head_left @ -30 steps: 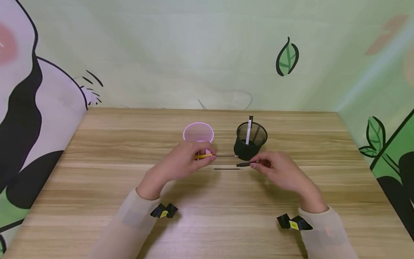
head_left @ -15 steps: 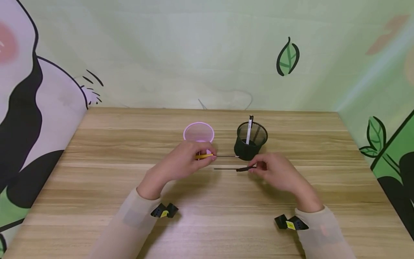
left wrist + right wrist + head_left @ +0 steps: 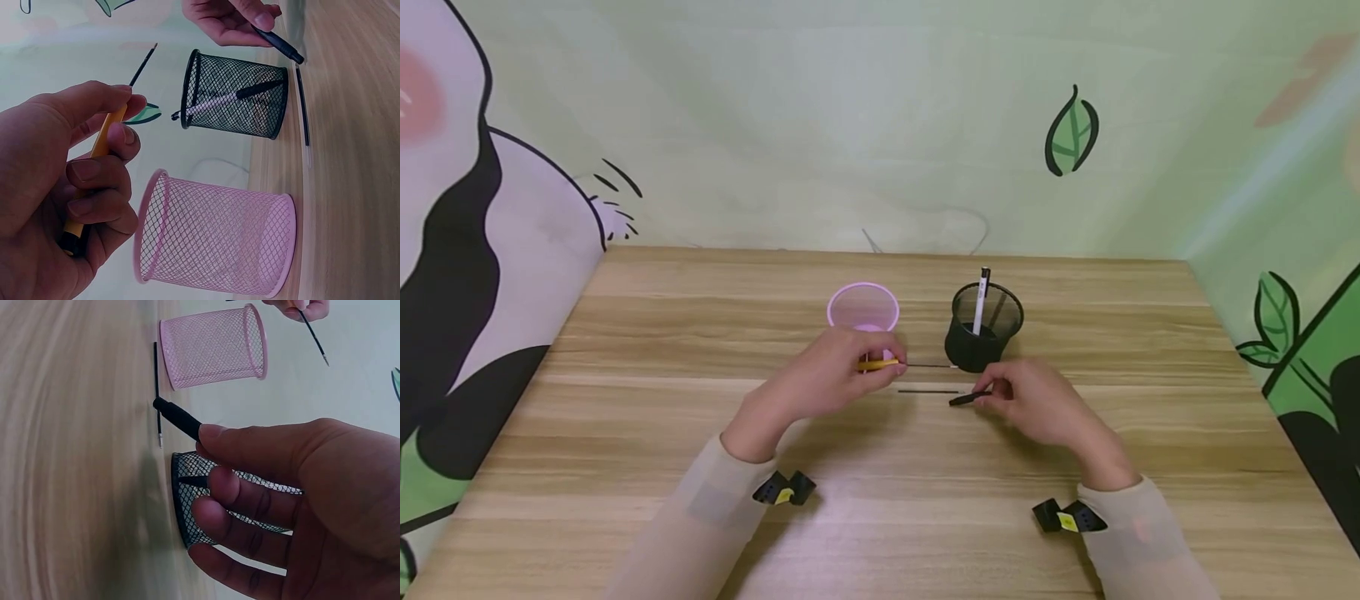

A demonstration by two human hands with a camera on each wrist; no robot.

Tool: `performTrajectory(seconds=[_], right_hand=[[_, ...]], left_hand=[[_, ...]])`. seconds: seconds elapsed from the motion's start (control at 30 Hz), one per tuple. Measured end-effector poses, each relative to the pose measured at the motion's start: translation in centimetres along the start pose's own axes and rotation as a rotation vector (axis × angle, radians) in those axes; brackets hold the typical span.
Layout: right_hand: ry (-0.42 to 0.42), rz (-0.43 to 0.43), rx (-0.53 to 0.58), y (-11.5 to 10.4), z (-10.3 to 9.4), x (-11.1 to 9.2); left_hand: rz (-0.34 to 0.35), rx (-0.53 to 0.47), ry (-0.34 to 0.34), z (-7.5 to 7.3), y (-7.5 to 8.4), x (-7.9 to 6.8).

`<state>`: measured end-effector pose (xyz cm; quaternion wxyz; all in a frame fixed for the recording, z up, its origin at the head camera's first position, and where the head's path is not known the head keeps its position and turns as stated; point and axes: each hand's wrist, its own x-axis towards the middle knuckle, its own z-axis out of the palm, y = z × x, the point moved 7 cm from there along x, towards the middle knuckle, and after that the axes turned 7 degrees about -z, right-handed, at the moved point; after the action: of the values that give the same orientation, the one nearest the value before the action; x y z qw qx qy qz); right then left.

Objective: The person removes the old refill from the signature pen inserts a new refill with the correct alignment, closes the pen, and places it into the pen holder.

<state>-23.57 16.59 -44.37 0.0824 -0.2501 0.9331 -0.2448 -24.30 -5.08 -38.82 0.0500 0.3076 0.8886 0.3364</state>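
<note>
My left hand grips a yellow pen barrel with a black end. A thin dark refill juts from the barrel's front, pointing right in the head view. Between thumb and forefinger, my right hand pinches a short black tubular pen part, tilted with its free end low and to the left. Just behind that part, a second dark refill lies on the table. Whether the black part touches the refill or the table, I cannot tell.
A pink mesh pen holder stands behind my left hand, partly hidden by it. To its right is a black mesh pen holder with a white and black pen in it. The wooden table meets a printed backdrop.
The black pen part has moved towards me, from behind the lying refill, across its right end, to in front of it. My left hand keeps the yellow barrel nearly still.
</note>
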Motion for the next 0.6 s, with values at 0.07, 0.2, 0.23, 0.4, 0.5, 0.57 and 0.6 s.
performTrajectory(seconds=[0.07,0.2,0.23,0.4,0.5,0.57,0.6], right_hand=[[0.001,-0.005,-0.006,0.14,0.21,0.04],[0.011,-0.016,-0.023,0.26,0.49,0.14],[0.012,-0.016,-0.028,0.28,0.56,0.16],[0.009,-0.008,-0.053,0.34,0.94,0.27],[0.013,-0.002,-0.071,0.4,1.05,0.29],[0.019,-0.001,-0.083,0.45,1.05,0.3],[0.02,0.0,-0.087,0.47,1.05,0.31]], left_hand=[[-0.002,0.002,0.0,0.04,-0.01,0.0],[0.004,-0.003,0.008,0.06,-0.03,-0.04],[0.007,-0.003,0.01,0.06,-0.04,-0.05],[0.017,0.007,0.011,0.15,-0.07,-0.09],[0.022,0.01,0.008,0.24,-0.07,-0.08],[0.024,0.007,0.007,0.31,-0.11,-0.04],[0.025,0.003,0.005,0.33,-0.08,-0.02]])
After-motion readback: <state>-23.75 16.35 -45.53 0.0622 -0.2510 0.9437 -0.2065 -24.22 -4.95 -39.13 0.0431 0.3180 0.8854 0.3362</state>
